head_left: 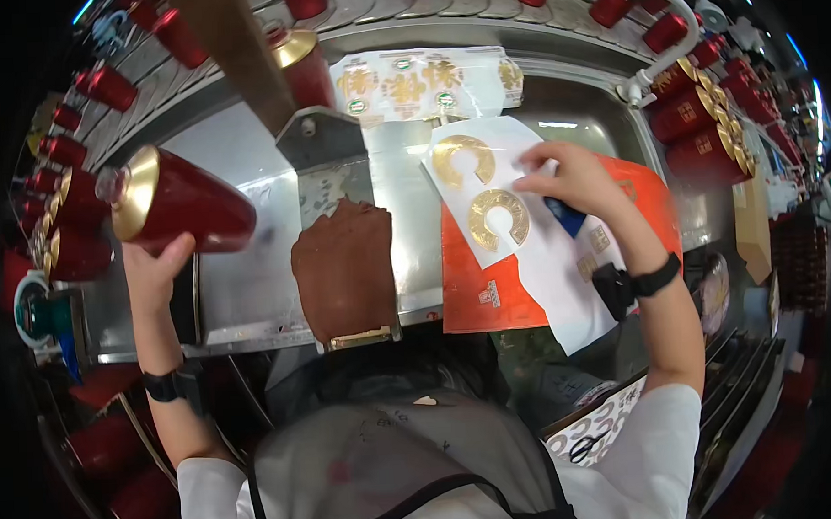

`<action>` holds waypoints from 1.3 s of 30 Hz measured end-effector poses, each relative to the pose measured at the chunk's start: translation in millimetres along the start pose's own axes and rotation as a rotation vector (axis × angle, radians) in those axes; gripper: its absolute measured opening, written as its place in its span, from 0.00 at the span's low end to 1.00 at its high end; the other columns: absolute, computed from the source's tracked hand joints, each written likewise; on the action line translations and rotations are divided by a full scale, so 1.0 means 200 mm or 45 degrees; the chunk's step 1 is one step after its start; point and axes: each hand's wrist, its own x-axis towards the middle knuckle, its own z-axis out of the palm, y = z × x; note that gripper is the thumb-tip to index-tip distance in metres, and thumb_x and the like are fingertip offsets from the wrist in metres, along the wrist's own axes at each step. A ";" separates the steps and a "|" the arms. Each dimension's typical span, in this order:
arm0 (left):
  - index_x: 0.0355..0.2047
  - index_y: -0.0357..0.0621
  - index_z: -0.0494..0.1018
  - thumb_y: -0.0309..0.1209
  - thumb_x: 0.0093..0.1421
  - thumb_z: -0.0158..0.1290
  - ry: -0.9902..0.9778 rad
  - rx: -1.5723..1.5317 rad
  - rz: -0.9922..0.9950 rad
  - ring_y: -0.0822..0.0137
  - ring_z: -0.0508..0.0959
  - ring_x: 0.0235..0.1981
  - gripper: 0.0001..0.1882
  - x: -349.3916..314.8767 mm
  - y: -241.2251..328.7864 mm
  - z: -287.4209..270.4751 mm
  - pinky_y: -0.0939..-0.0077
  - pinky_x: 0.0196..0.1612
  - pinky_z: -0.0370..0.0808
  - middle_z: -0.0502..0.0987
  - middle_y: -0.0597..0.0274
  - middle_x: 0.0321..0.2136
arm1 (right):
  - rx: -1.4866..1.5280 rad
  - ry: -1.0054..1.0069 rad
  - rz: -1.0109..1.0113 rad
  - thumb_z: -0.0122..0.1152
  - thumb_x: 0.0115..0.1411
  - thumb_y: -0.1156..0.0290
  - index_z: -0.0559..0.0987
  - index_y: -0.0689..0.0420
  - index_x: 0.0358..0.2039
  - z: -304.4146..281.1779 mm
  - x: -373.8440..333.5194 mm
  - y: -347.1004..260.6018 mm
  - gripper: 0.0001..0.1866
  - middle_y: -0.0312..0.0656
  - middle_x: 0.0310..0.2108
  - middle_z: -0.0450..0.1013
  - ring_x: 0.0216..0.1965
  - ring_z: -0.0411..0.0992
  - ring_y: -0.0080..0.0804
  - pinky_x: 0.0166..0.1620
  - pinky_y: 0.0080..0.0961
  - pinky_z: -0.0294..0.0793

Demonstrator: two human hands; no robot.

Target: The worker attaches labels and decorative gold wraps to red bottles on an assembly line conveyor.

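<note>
A: Count, taking the brown pad [344,269] on the steel bench [234,293] as reference, nearest first.

B: One pad at the bench's near edge. Just right of it, one orange sheet [471,285] with one white backing sheet [549,273] on top, carrying two gold ring stickers [464,160] [498,218], each a ring with a gap. Left of the pad, one dark red bottle [189,208] with a gold collar. Beyond the pad, one printed label sheet [423,83]. Red bottles line the far and left rims; too many overlap to count.

A: Edges and room?

B: Bare steel lies between pad and bottle. The white sheet overhangs the bench's near edge, right of the pad.

A: Hands?

B: Left hand [159,264], left of the pad, is raised, forearm upright, fingers curled under the bottle, gripping it on its side. Right hand [573,176], right of the pad, is bent down at the wrist, fingertips pinched together on the white sheet beside the farther sticker.
</note>
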 end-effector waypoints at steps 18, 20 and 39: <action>0.64 0.43 0.54 0.32 0.33 0.74 -0.622 -0.511 0.058 0.53 0.65 0.62 0.58 -0.18 0.05 0.24 0.58 0.63 0.62 0.67 0.48 0.58 | -0.536 -0.391 -0.326 0.80 0.41 0.57 0.77 0.58 0.37 -0.04 0.73 -0.18 0.27 0.38 0.30 0.75 0.34 0.71 0.31 0.38 0.27 0.69; 0.64 0.43 0.54 0.33 0.33 0.74 -0.649 -0.460 0.104 0.52 0.65 0.62 0.58 -0.16 0.05 0.20 0.57 0.63 0.62 0.68 0.49 0.57 | -0.676 -0.343 -0.361 0.78 0.43 0.55 0.80 0.55 0.31 -0.03 0.73 -0.24 0.21 0.37 0.27 0.77 0.30 0.73 0.32 0.34 0.29 0.70; 0.60 0.39 0.63 0.37 0.53 0.66 0.011 -0.478 -0.033 0.67 0.76 0.50 0.37 -0.25 0.14 0.29 0.70 0.56 0.72 0.75 0.59 0.49 | 0.302 0.069 -0.228 0.62 0.62 0.71 0.80 0.65 0.37 0.02 -0.07 -0.83 0.09 0.31 0.25 0.75 0.25 0.69 0.11 0.30 0.10 0.66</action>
